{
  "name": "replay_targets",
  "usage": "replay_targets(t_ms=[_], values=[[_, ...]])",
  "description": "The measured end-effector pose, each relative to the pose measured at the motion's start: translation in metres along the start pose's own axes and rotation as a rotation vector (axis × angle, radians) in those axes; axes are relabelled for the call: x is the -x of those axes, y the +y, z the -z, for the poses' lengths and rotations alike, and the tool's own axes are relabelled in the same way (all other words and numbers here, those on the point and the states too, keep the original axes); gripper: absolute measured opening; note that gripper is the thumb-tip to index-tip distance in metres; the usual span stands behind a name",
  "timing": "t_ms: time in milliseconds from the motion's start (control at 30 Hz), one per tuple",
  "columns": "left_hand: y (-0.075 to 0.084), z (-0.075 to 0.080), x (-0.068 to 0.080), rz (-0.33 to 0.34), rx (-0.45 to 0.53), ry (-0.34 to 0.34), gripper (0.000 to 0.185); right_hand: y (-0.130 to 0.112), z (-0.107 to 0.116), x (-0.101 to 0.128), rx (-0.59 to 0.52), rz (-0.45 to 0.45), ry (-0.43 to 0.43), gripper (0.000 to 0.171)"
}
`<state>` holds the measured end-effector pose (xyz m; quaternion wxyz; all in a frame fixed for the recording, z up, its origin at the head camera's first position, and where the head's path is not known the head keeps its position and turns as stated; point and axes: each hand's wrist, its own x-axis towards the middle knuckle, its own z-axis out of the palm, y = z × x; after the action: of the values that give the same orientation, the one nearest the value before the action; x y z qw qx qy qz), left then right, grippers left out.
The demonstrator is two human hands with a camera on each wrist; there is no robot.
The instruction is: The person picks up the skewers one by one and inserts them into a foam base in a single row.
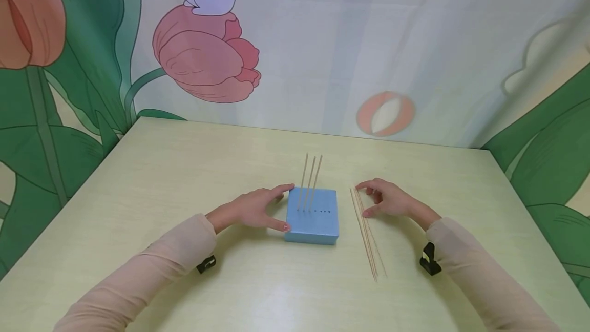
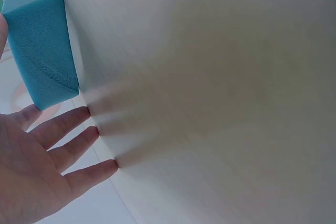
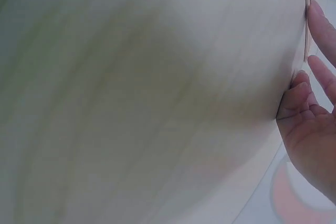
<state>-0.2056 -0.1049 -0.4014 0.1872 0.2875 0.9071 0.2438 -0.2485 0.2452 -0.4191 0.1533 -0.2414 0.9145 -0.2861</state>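
Nearest to me, the loose bamboo skewers [image 1: 366, 234] lie in a bundle on the pale yellow-green table [image 1: 161, 178], right of its middle, their near ends pointing toward my edge. My right hand [image 1: 389, 200] rests at their far ends, forefinger and thumb curved and touching the sticks; whether I have actually pinched one I cannot tell, and the right wrist view only shows my fingertips [image 3: 320, 30] beside a skewer [image 3: 306, 19].

Just left of the bundle sits the blue foam block [image 1: 313, 216], about at the table's middle. My left hand [image 1: 255, 210] lies against its left side, fingers straight and relaxed, thumb at the near corner, forefinger at the far one.

Three skewers [image 1: 310, 181] stand upright in the block's row of holes. Beyond the table's far edge hangs a tulip-printed backdrop [image 1: 207, 60].
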Motion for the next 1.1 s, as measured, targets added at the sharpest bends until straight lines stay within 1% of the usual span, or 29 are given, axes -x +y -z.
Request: replay_targets(t_ms=[67,133,200,333,400,567,767,933,1100], values=[[0.000,0.000,0.000,-0.005,0.002,0.001,0.094,0.001,0.001,0.001,-0.009,0.007,0.003,0.062],[0.001,0.000,0.000,-0.003,0.005,0.001,0.094,0.003,0.000,0.002,-0.019,0.046,0.024,0.062],[0.001,0.000,0.000,-0.004,0.009,0.003,0.094,0.004,0.000,0.003,-0.023,0.061,0.026,0.064],[0.000,-0.001,0.000,-0.008,0.018,0.006,0.094,0.004,0.001,0.002,-0.005,0.053,0.012,0.067],[-0.001,-0.001,-0.001,-0.015,0.022,0.006,0.094,0.002,0.003,0.002,0.003,0.019,-0.017,0.069],[0.000,0.000,-0.001,-0.024,0.029,0.005,0.094,0.002,0.004,0.000,0.019,0.023,-0.043,0.072],[0.002,0.000,0.000,-0.009,0.016,0.004,0.094,0.003,0.005,-0.003,0.004,0.045,-0.049,0.064],[0.002,0.000,0.000,0.007,0.000,0.005,0.094,0.002,0.008,-0.003,-0.099,0.047,-0.056,0.062],[0.001,-0.001,-0.001,0.015,-0.004,0.004,0.094,0.001,0.012,0.001,-0.331,0.002,-0.072,0.066]])
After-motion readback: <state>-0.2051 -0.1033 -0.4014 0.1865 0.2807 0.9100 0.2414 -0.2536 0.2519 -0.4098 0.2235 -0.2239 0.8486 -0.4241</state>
